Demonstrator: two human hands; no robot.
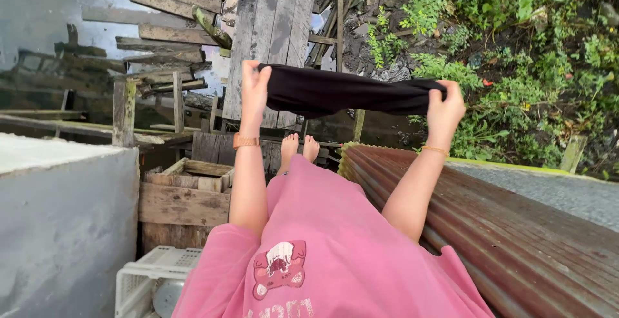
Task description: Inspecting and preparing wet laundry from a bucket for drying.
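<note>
Head view: both arms outstretched, left hand (pixel 254 86) and right hand (pixel 445 106) each in closed grip on black cloth (pixel 348 92).

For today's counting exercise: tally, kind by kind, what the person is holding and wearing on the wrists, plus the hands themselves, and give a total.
Hands: 2, the left hand and the right hand
Black cloth: 1, stretched between both hands
Wrist bands: 2, a watch on the left, a thin bracelet on the right
Total: 5
</note>
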